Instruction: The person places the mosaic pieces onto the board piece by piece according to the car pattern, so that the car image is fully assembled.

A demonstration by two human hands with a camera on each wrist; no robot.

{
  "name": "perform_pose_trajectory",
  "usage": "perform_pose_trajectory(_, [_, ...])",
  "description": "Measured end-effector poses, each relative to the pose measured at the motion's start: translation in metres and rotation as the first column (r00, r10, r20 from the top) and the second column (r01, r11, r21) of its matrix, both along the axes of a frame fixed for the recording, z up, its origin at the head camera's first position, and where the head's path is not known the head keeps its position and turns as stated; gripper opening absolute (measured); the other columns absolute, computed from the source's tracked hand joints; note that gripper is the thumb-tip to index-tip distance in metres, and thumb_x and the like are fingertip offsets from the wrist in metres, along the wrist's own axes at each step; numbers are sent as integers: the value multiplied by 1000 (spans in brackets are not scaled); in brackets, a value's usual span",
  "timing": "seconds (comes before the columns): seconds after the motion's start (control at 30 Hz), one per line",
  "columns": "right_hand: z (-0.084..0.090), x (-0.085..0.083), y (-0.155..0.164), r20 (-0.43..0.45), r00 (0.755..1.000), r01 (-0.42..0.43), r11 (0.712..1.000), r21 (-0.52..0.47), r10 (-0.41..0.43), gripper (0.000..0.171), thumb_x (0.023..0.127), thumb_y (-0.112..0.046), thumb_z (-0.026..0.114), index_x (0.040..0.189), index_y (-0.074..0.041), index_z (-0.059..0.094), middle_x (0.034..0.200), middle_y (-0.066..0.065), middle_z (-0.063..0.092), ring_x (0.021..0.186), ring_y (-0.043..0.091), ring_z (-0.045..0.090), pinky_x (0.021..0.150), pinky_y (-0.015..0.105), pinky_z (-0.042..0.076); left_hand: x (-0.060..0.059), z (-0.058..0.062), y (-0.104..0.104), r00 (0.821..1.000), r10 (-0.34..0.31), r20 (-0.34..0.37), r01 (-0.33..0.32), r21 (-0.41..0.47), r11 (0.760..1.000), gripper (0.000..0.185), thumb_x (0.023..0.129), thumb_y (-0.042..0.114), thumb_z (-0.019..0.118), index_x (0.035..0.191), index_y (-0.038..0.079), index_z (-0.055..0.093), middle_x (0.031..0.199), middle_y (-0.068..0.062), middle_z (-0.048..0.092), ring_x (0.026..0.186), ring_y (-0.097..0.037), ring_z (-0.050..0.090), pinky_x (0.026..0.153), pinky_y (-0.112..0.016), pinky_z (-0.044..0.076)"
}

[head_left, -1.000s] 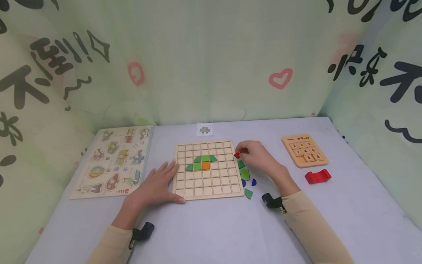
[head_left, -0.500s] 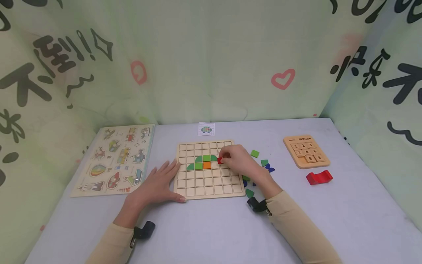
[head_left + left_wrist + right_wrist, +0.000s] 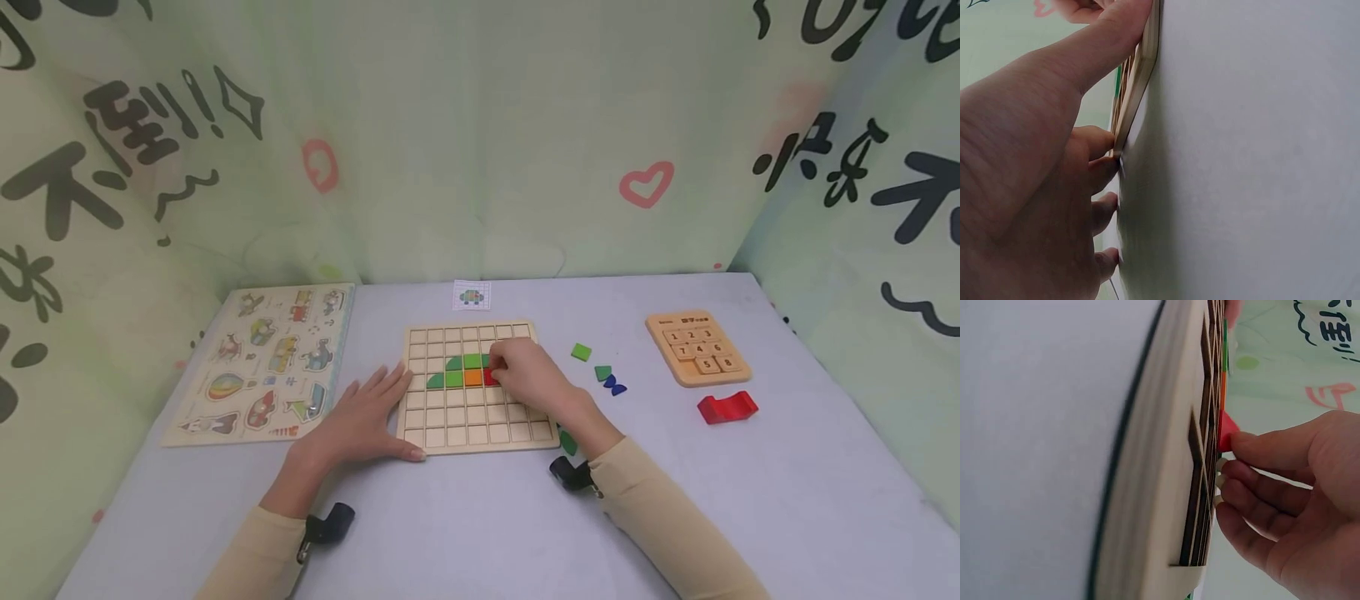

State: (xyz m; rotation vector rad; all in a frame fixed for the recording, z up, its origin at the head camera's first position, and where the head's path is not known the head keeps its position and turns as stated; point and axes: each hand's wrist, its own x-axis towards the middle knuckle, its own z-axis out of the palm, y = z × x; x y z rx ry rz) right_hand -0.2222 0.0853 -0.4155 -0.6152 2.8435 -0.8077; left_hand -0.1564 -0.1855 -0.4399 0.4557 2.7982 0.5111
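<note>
around the back and sides, a pale green curtain (image 3: 480, 150) with dark lettering. inside it, a white surface (image 3: 465, 533), with broad stretches between the sleeves (image 3: 667, 525) and out to the right. at far left, a large picture board (image 3: 258, 354), separated from the wooden grid board (image 3: 477, 412) by a strip partly taken up by the left hand (image 3: 367, 421): spread wide, thumb at the grid board's near edge, fingertips touching its left edge. over the right part of the grid board, the right hand (image 3: 528, 375), narrow, fingers curled, with a red piece (image 3: 489, 377) pinched at thumb and fingertips. well to the right, a number tray (image 3: 684, 372); just in front of it, a smaller red block (image 3: 727, 408). past the grid board's far edge, a small card (image 3: 472, 295). in the gap toward the number tray, loose green pieces (image 3: 581, 352) and blue pieces (image 3: 618, 389). on the grid board, green tiles (image 3: 453, 379) and an orange tile (image 3: 473, 377); just right of the orange one, the red piece, tilted; whether seated, cannot tell.
</note>
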Motion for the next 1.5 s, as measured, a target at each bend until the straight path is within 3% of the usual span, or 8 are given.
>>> perform_pose_trajectory(0.37, [4,7,6,-27,999,-19,995,93,22,17,92,-7,65,102,-9,79,102,5,73,88,17,60,84,34,57,1,3,1,1000,9,7,-9,6,1000,126,65,73,77,160,13,19,168,-6,14,156,-35,9,123,-63,10])
perform_pose_trajectory(0.7, [7,0,33,-34,999,7,995,101,-4,20,93,-9,62,108,-7,76,104,7,73,83,18,58,76,33,54,2,1,0,1000,7,1,-7,10,1000,126,65,74,76,159,12,20,168,-7,15,156,-36,10,123,-64,10])
perform_pose_trajectory(0.93, [8,-7,56,-18,997,72,993,90,-71,22,92,-8,62,110,-5,75,100,7,71,80,18,57,69,28,51,1,0,0,1000,2,4,-2,5,1000,127,65,75,75,160,13,19,169,-7,14,156,-35,8,123,-64,10])
perform_pose_trajectory(1.2, [7,-11,83,-16,993,120,986,114,-119,24,91,-3,59,110,-4,74,103,11,72,86,21,60,79,37,55,1,-1,0,1000,-6,-3,6,13,1000,127,64,75,75,160,13,19,169,-7,13,156,-35,9,123,-64,10])
perform_pose_trajectory(1.3, [4,-11,91,-8,995,100,989,106,-100,27,90,-1,58,110,-3,75,99,10,71,84,21,58,77,35,53,1,-2,0,1000,-7,-1,7,12,1000,128,64,76,75,160,13,19,169,-6,13,156,-35,8,123,-64,10])
perform_pose_trajectory(1.5, [0,-12,93,88,996,24,995,94,-33,29,90,-3,63,117,-6,74,90,5,62,77,18,51,65,27,45,-1,-4,-1,1000,-1,0,1,2,1000,129,63,78,74,160,14,17,169,-5,11,157,-34,7,123,-64,10])
